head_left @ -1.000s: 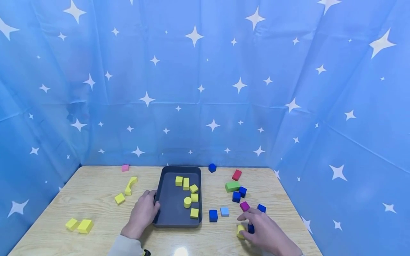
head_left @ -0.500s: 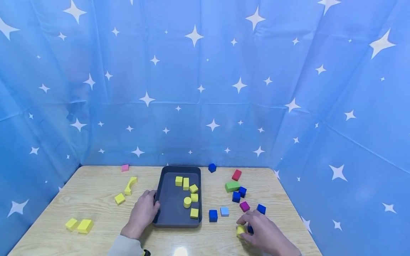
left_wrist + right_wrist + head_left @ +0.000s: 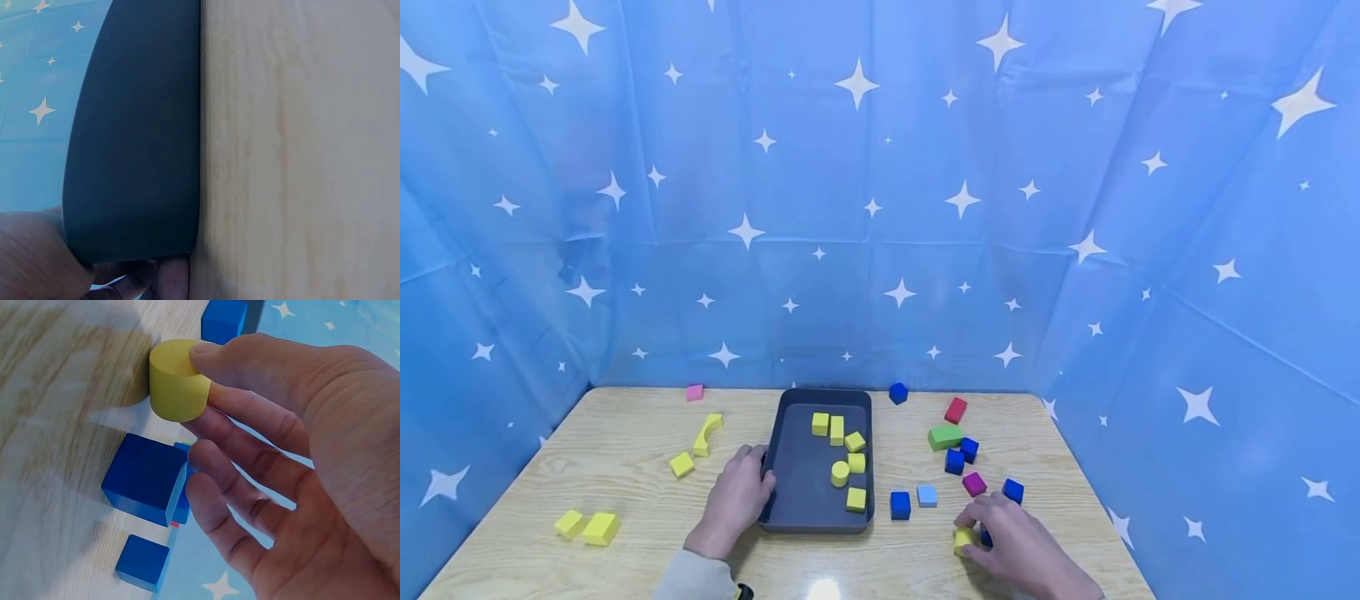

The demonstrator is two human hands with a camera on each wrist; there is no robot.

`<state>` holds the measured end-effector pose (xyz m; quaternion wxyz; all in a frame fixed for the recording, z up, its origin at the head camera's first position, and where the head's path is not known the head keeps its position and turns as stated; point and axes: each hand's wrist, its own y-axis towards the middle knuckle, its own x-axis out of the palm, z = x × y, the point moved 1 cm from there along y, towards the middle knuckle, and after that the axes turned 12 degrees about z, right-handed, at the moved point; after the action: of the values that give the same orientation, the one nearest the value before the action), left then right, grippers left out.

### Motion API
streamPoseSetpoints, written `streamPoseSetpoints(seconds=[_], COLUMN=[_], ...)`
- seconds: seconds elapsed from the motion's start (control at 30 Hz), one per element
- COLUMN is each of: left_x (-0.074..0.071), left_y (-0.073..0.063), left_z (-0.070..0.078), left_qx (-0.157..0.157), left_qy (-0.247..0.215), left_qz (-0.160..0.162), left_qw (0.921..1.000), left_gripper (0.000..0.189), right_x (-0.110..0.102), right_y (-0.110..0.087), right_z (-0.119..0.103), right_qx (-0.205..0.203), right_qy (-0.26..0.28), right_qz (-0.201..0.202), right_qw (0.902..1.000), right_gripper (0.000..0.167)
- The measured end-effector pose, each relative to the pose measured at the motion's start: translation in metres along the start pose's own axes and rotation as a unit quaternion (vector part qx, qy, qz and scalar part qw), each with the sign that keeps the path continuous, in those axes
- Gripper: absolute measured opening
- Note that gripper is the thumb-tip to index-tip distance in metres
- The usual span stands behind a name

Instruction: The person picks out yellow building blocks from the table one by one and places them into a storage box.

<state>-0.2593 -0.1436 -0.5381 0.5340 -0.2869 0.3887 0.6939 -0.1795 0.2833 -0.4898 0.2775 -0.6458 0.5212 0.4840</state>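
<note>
Yellow cylinder (image 3: 963, 542): sitting on the desk (image 3: 880, 571) at four o'clock from the tray (image 3: 797, 500), lying at nine o'clock from the nearer right grip (image 3: 1013, 537) and being pinched by it, perhaps resting axis-level. With the left grip (image 3: 734, 498), holding the tray's nine-o'clock side.

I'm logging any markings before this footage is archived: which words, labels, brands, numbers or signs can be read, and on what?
None can be read in any view.
The blue curtain carries only white star shapes.
The visible faces of the dark tray and yellow cylinder look plain.
The black item at the left wrist is too small to tell.
</note>
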Motion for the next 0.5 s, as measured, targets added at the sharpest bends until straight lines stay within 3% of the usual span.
streamPoseSetpoints(seconds=[0.27,0.5], left_x=[-0.002,-0.004], left_y=[0.0,-0.003], left_z=[0.001,0.003], left_qx=[-0.001,0.002], left_qy=[0.001,-0.005], left_qz=[-0.005,-0.003], left_qw=[1.0,1.0], left_gripper=[0.052,0.051], right_x=[0.0,0.0], right_y=[0.003,0.007], right_z=[-0.004,-0.012], right_qx=[-0.021,-0.023], right_qy=[0.024,0.015], right_qz=[0.005,0.02], right_qw=[0.9995,0.9994], right_gripper=[0.021,0.021])
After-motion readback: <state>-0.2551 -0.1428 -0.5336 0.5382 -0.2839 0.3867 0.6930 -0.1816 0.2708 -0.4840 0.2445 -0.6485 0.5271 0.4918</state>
